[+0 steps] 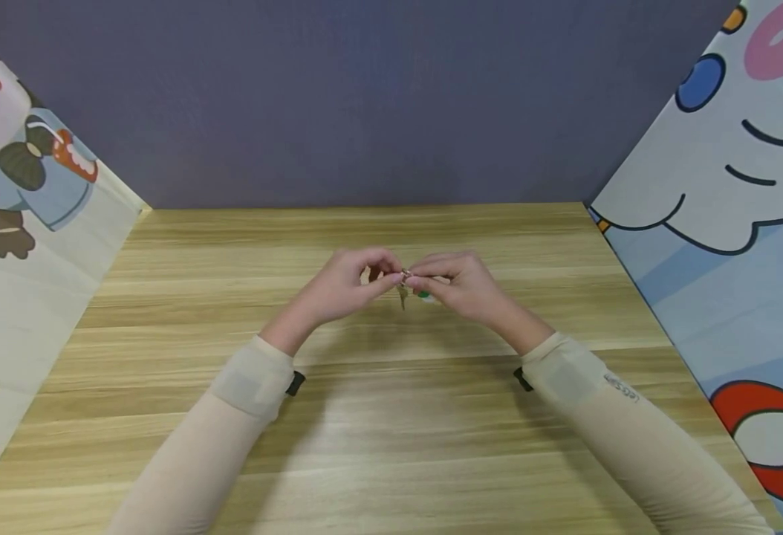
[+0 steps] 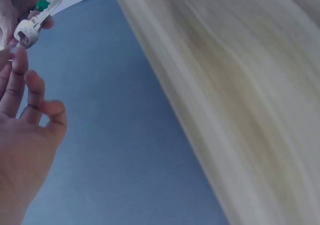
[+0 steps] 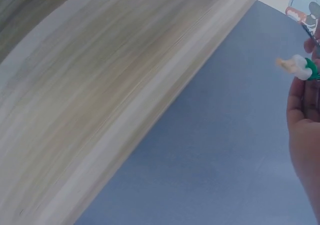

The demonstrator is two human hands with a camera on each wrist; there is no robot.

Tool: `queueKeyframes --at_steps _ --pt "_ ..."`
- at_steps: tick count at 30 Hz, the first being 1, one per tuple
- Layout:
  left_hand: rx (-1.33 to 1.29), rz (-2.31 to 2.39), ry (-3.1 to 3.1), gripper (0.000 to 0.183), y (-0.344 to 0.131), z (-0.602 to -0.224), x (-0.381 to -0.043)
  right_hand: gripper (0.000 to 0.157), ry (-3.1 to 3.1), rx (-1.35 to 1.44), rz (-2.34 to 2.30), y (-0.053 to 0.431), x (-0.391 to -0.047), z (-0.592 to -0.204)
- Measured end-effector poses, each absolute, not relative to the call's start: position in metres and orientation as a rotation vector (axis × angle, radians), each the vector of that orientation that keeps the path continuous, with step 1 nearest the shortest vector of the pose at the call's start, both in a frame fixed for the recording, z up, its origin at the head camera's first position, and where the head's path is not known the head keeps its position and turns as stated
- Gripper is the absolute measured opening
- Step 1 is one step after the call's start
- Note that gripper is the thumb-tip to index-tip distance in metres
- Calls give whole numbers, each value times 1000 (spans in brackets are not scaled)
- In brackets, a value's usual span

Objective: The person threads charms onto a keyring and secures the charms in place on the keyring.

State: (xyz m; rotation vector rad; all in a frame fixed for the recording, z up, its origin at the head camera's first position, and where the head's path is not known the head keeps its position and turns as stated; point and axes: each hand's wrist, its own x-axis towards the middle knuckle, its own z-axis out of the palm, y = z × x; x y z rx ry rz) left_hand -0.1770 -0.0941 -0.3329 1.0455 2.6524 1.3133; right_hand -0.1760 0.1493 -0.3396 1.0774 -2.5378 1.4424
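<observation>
Both hands meet above the middle of the table, fingertips almost together. The left hand (image 1: 343,288) pinches a small metal key ring (image 1: 405,276) between thumb and index finger. From the other side, the right hand (image 1: 461,286) pinches the same ring. A silver key (image 2: 30,31) hangs from it, its blade pointing down in the head view. Beside the key dangles a small charm (image 3: 301,67) in white, green and pale orange, partly behind the right fingers. Fingertips hide most of the ring.
The wood-grain table (image 1: 391,446) lies under both forearms. A dark blue-grey panel (image 1: 365,104) stands along its back edge. Cartoon-printed panels rise at the left (image 1: 44,245) and right (image 1: 719,297) sides.
</observation>
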Motion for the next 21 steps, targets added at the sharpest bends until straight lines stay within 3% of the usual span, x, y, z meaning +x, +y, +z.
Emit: queueKeyframes --at_steps 5,13,21 --pt "1078 1293 2727 9 -91 -331 -175 15 -2554 1014 1439 147 -175 -338" --pt "731 1617 2514 8 -87 -341 -171 16 -2544 920 1489 148 -174 -337" --pt "565 1808 2337 9 -82 -347 -168 17 -2528 821 1601 150 -172 -336"
